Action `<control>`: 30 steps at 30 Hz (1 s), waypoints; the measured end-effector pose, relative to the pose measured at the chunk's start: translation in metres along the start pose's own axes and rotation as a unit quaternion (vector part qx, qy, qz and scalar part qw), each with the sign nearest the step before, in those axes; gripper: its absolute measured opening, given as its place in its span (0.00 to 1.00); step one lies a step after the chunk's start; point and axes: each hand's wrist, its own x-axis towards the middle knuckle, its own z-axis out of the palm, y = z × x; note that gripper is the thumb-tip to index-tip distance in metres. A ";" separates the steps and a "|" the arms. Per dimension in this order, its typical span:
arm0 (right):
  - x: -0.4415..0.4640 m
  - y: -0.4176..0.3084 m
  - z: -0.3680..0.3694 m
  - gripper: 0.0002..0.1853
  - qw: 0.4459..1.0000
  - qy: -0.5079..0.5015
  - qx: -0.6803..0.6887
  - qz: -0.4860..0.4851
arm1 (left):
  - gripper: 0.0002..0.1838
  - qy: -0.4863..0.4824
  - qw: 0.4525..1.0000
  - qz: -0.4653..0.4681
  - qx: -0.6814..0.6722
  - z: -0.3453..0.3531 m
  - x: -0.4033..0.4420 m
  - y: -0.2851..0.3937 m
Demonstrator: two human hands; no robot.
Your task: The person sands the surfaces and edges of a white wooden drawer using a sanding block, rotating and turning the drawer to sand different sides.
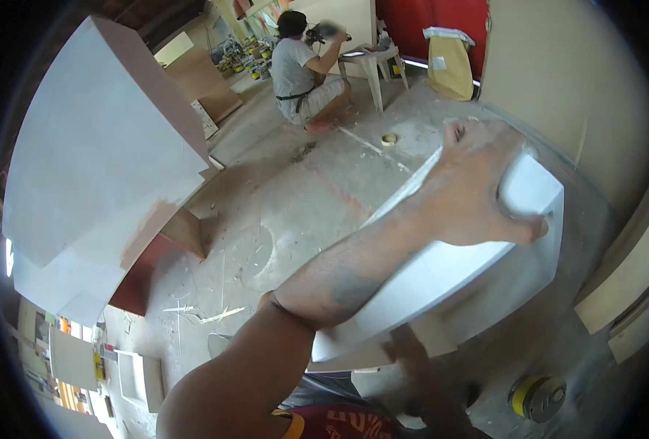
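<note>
A long white box-like piece (441, 271) slants across the lower right of the head view. My left hand (478, 183) grips its far end from above, with the thumb over the right side and the other fingers at the left. Beneath the piece's near end, my right hand (409, 347) is smeared by motion and close to the lower edge. Its fingers are too blurred to read, and I cannot make out whether it touches the piece or holds anything.
A person (302, 73) crouches near a white plastic stool (372, 69). A large pale cabinet (105, 154) stands at left. A tape roll (389, 139) and wood scraps (222, 315) lie on the floor. A yellow-and-black can (537, 398) is at lower right; curved boards (624, 285) stand beyond it.
</note>
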 end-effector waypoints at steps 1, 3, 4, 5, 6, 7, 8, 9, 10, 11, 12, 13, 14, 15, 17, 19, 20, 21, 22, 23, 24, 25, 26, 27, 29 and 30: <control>-0.005 0.023 -0.013 0.31 0.997 0.001 -0.061 -0.048 | 0.43 -0.010 1.000 -0.003 0.002 -0.002 0.001 -0.004; -0.014 0.069 -0.041 0.32 0.989 0.007 -0.119 -0.093 | 0.42 0.006 1.000 0.006 -0.020 0.001 0.001 -0.017; -0.016 0.088 -0.054 0.33 0.985 -0.012 -0.163 -0.049 | 0.41 0.027 0.999 0.017 -0.041 0.002 0.003 -0.023; -0.013 0.097 -0.059 0.33 0.978 -0.029 -0.206 -0.006 | 0.41 0.023 0.999 0.018 -0.039 -0.001 0.004 -0.029; -0.012 0.100 -0.061 0.33 0.979 -0.030 -0.202 -0.007 | 0.40 0.011 0.999 0.005 -0.037 -0.001 0.004 -0.035; -0.011 0.103 -0.065 0.33 0.982 -0.017 -0.182 0.050 | 0.39 -0.001 0.999 -0.007 -0.034 -0.001 0.005 -0.041; -0.007 0.104 -0.069 0.33 0.981 -0.007 -0.161 0.104 | 0.39 -0.002 1.000 -0.009 -0.027 0.001 0.008 -0.045; -0.004 0.096 -0.074 0.33 0.983 -0.017 -0.156 0.098 | 0.38 -0.005 0.999 -0.001 -0.032 -0.002 0.010 -0.048; -0.002 0.086 -0.079 0.33 0.979 -0.019 -0.167 0.117 | 0.38 -0.007 0.999 0.008 -0.036 -0.005 0.011 -0.051; 0.004 0.083 -0.083 0.34 0.974 -0.020 -0.179 0.137 | 0.38 -0.007 1.000 0.004 -0.026 -0.007 0.012 -0.055; 0.006 0.106 -0.088 0.34 0.975 -0.026 -0.178 0.132 | 0.37 -0.010 0.999 0.009 -0.040 -0.006 0.013 -0.058; 0.000 0.153 -0.095 0.34 0.976 -0.037 -0.177 0.123 | 0.37 -0.012 0.998 0.014 -0.058 -0.005 0.014 -0.061; 0.005 0.183 -0.103 0.35 0.977 -0.048 -0.174 0.112 | 0.37 -0.012 0.999 0.011 -0.052 -0.004 0.016 -0.067; 0.006 0.186 -0.105 0.35 0.977 -0.052 -0.171 0.112 | 0.37 -0.016 0.998 -0.002 -0.057 -0.005 0.018 -0.070; -0.001 0.189 -0.107 0.37 0.980 -0.046 -0.180 0.066 | 0.38 -0.026 0.997 -0.018 -0.064 -0.002 0.020 -0.075; -0.002 0.183 -0.109 0.37 0.984 -0.052 -0.152 0.071 | 0.39 -0.021 0.994 -0.052 -0.096 0.001 0.021 -0.079; 0.003 0.180 -0.112 0.37 0.987 -0.056 -0.131 0.071 | 0.39 -0.020 0.994 -0.051 -0.094 0.000 0.022 -0.081; 0.004 0.185 -0.111 0.37 0.987 -0.057 -0.132 0.068 | 0.40 -0.015 0.998 -0.026 -0.051 -0.002 0.023 -0.084; 0.002 0.190 -0.107 0.37 0.995 -0.038 -0.051 0.075 | 0.41 -0.012 1.000 -0.003 -0.011 -0.002 0.023 -0.086; 0.001 0.195 -0.104 0.37 0.996 -0.019 0.030 0.083 | 0.41 -0.012 1.000 -0.003 -0.010 -0.003 0.024 -0.087; 0.001 0.196 -0.104 0.37 0.996 -0.017 0.030 0.083 | 0.41 -0.016 0.999 -0.015 -0.031 -0.005 0.024 -0.088; 0.000 0.198 -0.104 0.37 0.995 -0.020 0.028 0.096 | 0.40 -0.020 0.998 -0.029 -0.052 -0.007 0.024 -0.089; 0.001 0.200 -0.102 0.37 0.994 -0.022 0.027 0.107 | 0.40 -0.022 0.998 -0.029 -0.054 -0.008 0.024 -0.093; 0.003 0.206 -0.097 0.37 0.993 -0.021 0.028 0.111 | 0.40 -0.014 0.999 -0.015 -0.040 -0.009 0.022 -0.098; 0.006 0.218 -0.090 0.37 0.995 -0.024 0.000 0.098 | 0.40 -0.008 0.999 -0.001 -0.034 -0.012 0.020 -0.100; 0.005 0.198 -0.077 0.38 0.995 -0.013 -0.043 0.091 | 0.39 -0.007 0.999 0.005 -0.042 -0.014 0.020 -0.100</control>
